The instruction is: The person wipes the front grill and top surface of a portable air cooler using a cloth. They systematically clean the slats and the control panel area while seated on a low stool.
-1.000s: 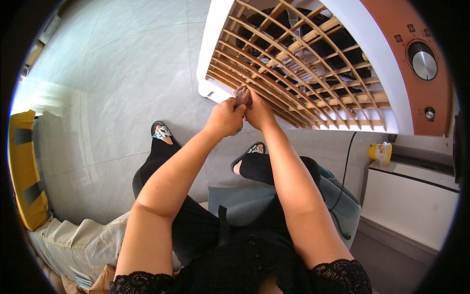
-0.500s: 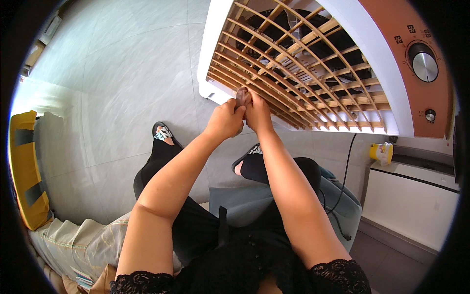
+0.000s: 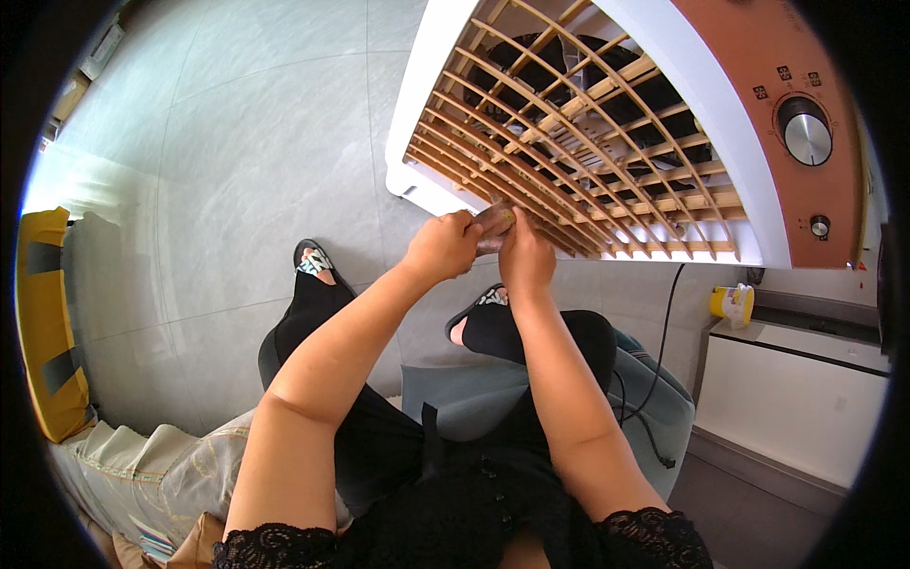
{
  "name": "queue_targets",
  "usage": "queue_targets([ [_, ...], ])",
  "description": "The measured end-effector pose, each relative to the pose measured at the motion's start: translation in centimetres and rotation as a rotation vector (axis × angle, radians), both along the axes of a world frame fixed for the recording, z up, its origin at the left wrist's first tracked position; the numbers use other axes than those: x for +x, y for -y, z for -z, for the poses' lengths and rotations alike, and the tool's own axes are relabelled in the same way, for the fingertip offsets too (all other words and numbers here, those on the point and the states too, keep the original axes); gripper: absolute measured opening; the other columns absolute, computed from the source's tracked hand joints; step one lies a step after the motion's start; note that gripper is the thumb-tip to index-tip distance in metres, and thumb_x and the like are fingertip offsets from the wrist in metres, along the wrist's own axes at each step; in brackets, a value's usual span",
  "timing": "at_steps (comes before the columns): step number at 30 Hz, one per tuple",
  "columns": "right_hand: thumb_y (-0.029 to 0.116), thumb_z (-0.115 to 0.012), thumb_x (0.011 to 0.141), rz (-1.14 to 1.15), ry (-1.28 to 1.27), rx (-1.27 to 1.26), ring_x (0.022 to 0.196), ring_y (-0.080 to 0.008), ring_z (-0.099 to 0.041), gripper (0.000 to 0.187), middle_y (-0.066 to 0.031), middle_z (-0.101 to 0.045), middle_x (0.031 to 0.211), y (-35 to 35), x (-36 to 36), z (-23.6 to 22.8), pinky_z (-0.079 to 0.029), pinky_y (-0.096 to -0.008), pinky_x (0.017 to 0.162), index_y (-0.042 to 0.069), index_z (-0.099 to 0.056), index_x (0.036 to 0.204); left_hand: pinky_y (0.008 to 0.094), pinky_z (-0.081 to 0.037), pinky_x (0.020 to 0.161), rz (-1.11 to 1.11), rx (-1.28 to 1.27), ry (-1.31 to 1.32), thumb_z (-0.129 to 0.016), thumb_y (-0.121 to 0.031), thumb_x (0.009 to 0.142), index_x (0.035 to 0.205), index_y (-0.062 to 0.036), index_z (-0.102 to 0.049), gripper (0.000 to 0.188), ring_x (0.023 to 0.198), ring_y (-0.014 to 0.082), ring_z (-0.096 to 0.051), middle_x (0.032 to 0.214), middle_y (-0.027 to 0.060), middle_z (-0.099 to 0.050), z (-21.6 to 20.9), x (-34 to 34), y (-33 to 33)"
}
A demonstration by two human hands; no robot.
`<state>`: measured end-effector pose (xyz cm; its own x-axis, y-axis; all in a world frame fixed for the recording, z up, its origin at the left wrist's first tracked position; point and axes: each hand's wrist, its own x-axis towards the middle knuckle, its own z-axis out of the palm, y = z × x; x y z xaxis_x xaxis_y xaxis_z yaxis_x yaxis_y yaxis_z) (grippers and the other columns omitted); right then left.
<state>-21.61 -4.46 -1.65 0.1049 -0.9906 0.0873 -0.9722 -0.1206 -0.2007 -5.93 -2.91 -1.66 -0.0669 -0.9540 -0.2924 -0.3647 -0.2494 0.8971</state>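
Grey tiles covered the floor (image 3: 270,152) beneath the left hand (image 3: 442,248) and right hand (image 3: 527,258), their grips closed on a brownish, partly hidden object (image 3: 492,224) beside the near edge of a tan grille (image 3: 607,90). Farther right, a small knob (image 3: 820,226) sat near a copper panel's (image 3: 801,192) lower edge.

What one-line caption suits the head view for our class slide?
Left hand and right hand hold a small brownish item near a tan grille.

Hands (image 3: 441,248) have parted, seemingly tilting the brownish object (image 3: 494,224)

Black top (image 3: 445,522), black lace sleeves (image 3: 277,547), black trousers (image 3: 305,318), sandals (image 3: 318,260) apparently black-and-white.
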Motion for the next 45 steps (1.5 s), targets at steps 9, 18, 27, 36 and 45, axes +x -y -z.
queue_targets([
  [9,0.013,-0.054,0.091,-0.118,0.188,0.021,0.093,-0.0355,-0.066,0.034,-0.0205,-0.065,0.108,2.2,7.9,0.1,-0.055,-0.0433,0.073,0.004,-0.052,0.124,0.0396,-0.050,0.064,-0.299,-0.098,-0.055,-0.055,-0.022,0.090,0.089,0.0032,-0.063,0.027,0.067,0.0342,-0.064,0.077,0.0224,-0.065,0.1,4.0,0.4],
  [18,0.023,-0.062,0.084,0.032,0.156,0.332,0.085,-0.0419,-0.067,0.072,-0.0250,-0.068,0.089,3.3,11.4,-0.3,-0.054,-0.0479,0.075,-0.007,-0.022,0.136,0.0404,-0.050,0.071,-0.309,-0.160,0.158,-0.054,-0.023,0.089,0.099,0.0030,-0.064,0.030,0.073,0.0342,-0.065,0.078,0.0208,-0.066,-0.1,5.4,0.2],
  [27,0.034,-0.055,0.088,-0.102,0.142,0.409,0.093,-0.0447,-0.064,0.062,-0.0275,-0.066,0.101,5.0,11.3,-1.3,-0.051,-0.0524,0.079,0.010,-0.030,0.139,0.0348,-0.049,0.058,-0.307,-0.041,0.051,-0.054,-0.021,0.091,0.097,0.0033,-0.064,0.027,0.060,0.0216,-0.063,0.070,0.0120,-0.066,0.0,6.4,0.8],
  [36,0.024,-0.053,0.093,-0.107,-0.023,0.186,0.079,-0.0377,-0.068,0.027,-0.0214,-0.068,0.082,2.3,8.8,-3.1,-0.054,-0.0470,0.066,0.002,-0.052,0.109,0.0323,-0.048,0.054,-0.182,-0.089,0.027,-0.054,-0.021,0.093,0.096,0.0012,-0.063,0.024,0.061,0.0164,-0.062,0.069,0.0090,-0.064,-0.7,5.0,0.5],
  [45,0.024,-0.058,0.091,-0.239,0.204,-0.395,0.068,-0.0347,-0.066,0.026,-0.0152,-0.067,0.080,2.9,8.8,-1.0,-0.054,-0.0415,0.057,0.004,-0.054,0.108,0.0233,-0.041,0.046,-0.328,0.080,-0.510,-0.051,-0.020,0.097,0.098,-0.0026,-0.060,0.019,0.059,0.0084,-0.053,0.072,0.0013,-0.058,-4.5,5.5,0.3],
])
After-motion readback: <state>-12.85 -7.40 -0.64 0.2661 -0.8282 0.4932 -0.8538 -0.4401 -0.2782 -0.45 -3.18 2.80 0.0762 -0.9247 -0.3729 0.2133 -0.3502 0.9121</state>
